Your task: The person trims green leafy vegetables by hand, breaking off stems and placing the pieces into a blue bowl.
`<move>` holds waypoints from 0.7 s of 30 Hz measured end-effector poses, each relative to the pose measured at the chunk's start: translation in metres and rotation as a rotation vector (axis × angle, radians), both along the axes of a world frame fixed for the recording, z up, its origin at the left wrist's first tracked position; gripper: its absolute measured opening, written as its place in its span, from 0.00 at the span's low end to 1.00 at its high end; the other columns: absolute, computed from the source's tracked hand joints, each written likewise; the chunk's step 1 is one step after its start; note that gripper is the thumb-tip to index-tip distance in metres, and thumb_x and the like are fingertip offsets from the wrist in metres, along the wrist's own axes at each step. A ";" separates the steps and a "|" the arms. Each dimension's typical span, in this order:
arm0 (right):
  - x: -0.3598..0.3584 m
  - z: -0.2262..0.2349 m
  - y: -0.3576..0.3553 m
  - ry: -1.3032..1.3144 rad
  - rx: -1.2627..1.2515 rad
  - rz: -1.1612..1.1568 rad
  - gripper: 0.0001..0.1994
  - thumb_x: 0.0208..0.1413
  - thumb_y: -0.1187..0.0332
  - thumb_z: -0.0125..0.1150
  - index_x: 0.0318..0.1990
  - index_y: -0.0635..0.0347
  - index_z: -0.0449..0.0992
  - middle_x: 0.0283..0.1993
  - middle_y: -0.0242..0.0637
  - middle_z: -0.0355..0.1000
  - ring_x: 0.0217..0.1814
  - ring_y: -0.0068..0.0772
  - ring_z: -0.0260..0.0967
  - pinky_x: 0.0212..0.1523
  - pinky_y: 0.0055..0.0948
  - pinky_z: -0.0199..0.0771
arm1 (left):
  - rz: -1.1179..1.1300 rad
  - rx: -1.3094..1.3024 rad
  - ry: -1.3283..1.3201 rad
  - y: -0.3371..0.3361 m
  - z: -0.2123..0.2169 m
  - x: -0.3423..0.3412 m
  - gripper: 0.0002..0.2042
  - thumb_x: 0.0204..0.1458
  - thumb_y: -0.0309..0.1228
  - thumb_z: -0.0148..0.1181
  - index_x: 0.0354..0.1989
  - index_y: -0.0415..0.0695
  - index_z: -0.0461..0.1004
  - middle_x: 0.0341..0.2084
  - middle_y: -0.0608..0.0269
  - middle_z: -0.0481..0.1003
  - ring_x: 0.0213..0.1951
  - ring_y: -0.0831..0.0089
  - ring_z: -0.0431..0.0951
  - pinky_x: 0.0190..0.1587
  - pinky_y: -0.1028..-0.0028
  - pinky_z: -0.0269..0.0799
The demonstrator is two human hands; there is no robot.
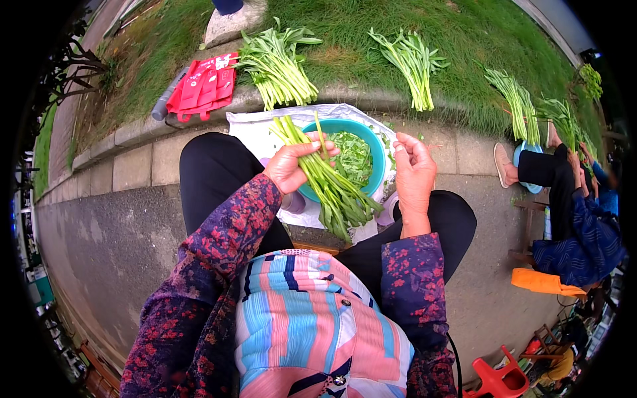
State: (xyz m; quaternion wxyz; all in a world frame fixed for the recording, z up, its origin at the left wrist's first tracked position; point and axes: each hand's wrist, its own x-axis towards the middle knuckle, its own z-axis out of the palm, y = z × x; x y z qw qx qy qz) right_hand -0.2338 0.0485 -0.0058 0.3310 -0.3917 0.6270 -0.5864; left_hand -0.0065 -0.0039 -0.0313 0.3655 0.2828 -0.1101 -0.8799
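Observation:
My left hand (292, 166) is closed around a bunch of leafy green vegetable stems (325, 180). The pale cut ends point up and away, while the leaves hang toward my lap. One separate stem (319, 129) stands up between its thumb and fingers. To the right, beyond the basin's rim, my right hand (415, 174) is raised with its fingers curled in toward the thumb. Whatever it may pinch is too small to make out. Between and beyond my hands, a turquoise basin (378, 159) holds loose green leaves (352, 158), partly hidden behind the bunch.
White sheeting (249, 129) lies under the basin. Along the kerb rest leafy bundles (279, 73) (415, 69) and a red bag (202, 86). At the right another person (577, 225) sits by a light-blue basin (524, 159). A red stool (497, 378) stands at the lower right.

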 end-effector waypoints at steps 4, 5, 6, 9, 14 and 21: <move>0.010 -0.002 0.004 0.010 0.123 0.151 0.06 0.50 0.73 0.62 0.35 0.65 0.77 0.30 0.30 0.75 0.26 0.17 0.68 0.29 0.19 0.69 | -0.045 -0.058 -0.061 0.006 0.004 -0.008 0.10 0.51 0.22 0.55 0.43 0.40 0.67 0.42 0.53 0.73 0.52 0.55 0.71 0.55 0.56 0.66; 0.014 -0.003 0.004 0.020 0.154 0.205 0.06 0.49 0.72 0.63 0.34 0.65 0.78 0.29 0.31 0.75 0.26 0.17 0.68 0.29 0.19 0.69 | -0.064 -0.077 -0.068 0.007 0.004 -0.010 0.10 0.51 0.22 0.55 0.42 0.40 0.68 0.42 0.53 0.73 0.52 0.55 0.71 0.55 0.56 0.66; 0.017 -0.005 0.005 0.030 0.185 0.257 0.06 0.49 0.72 0.63 0.33 0.65 0.78 0.29 0.32 0.75 0.26 0.18 0.69 0.29 0.20 0.69 | -0.090 -0.076 -0.076 0.009 0.006 -0.012 0.10 0.51 0.23 0.56 0.42 0.41 0.68 0.44 0.53 0.72 0.51 0.58 0.72 0.54 0.58 0.67; 0.029 -0.012 0.006 0.120 0.191 0.365 0.07 0.46 0.71 0.66 0.31 0.64 0.78 0.29 0.36 0.72 0.26 0.23 0.69 0.30 0.22 0.70 | -0.128 -0.117 -0.119 0.013 0.009 -0.018 0.09 0.51 0.24 0.57 0.40 0.41 0.68 0.45 0.54 0.72 0.49 0.62 0.73 0.54 0.61 0.68; 0.036 -0.016 0.009 0.279 0.156 0.430 0.08 0.42 0.72 0.69 0.30 0.65 0.78 0.29 0.36 0.69 0.26 0.27 0.68 0.29 0.24 0.70 | -0.205 -0.164 -0.131 0.015 0.010 -0.024 0.12 0.51 0.24 0.57 0.44 0.40 0.69 0.48 0.55 0.70 0.50 0.65 0.71 0.53 0.64 0.68; 0.024 -0.019 0.002 -0.061 0.221 0.236 0.06 0.48 0.72 0.66 0.30 0.66 0.77 0.26 0.31 0.73 0.26 0.16 0.66 0.28 0.19 0.66 | -0.124 -0.197 -0.238 0.011 0.015 -0.019 0.13 0.53 0.27 0.57 0.46 0.38 0.71 0.42 0.55 0.74 0.46 0.66 0.75 0.47 0.71 0.70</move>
